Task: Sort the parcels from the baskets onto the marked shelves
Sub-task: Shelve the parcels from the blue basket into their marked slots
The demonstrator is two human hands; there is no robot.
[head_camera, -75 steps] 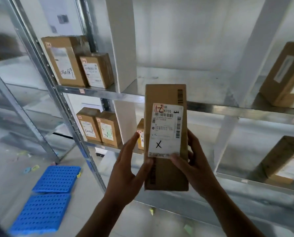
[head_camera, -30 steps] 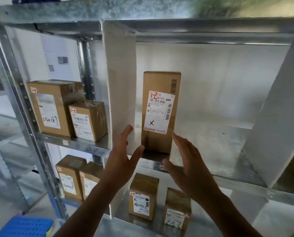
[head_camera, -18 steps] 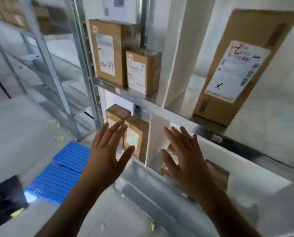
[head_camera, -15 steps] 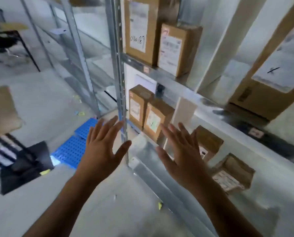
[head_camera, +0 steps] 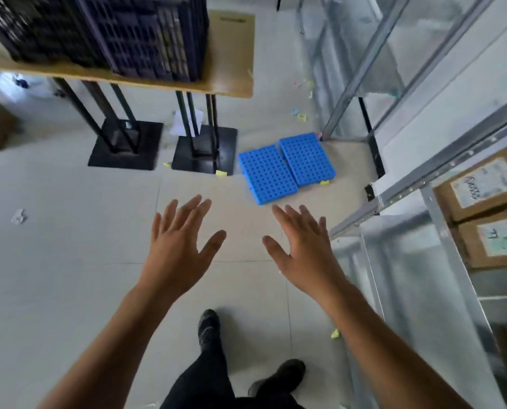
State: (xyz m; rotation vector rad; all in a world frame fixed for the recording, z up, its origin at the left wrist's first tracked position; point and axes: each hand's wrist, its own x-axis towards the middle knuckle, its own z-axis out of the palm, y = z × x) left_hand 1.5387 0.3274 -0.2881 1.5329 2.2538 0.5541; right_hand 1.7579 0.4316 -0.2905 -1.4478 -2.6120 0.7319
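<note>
My left hand [head_camera: 178,249] and my right hand [head_camera: 302,249] hang side by side over the tiled floor, fingers spread, holding nothing. Dark slatted baskets [head_camera: 104,33] stand on a wooden table [head_camera: 231,54] at the upper left, well beyond both hands. A metal shelf rack [head_camera: 423,184] runs along the right, and two brown parcels [head_camera: 485,184] with white labels stand on it at the right edge. The tall parcel that I was holding is out of view.
Two blue perforated plastic panels [head_camera: 284,166] lie on the floor just past my right hand. The table's black legs and square feet [head_camera: 125,146] stand ahead on the left. Paper scraps dot the floor. My legs and dark shoes [head_camera: 208,329] are below.
I set the tall parcel upright on the shelf and let go. Both hands drew back empty, and my view swung left and down from the rack to the floor and the basket table.
</note>
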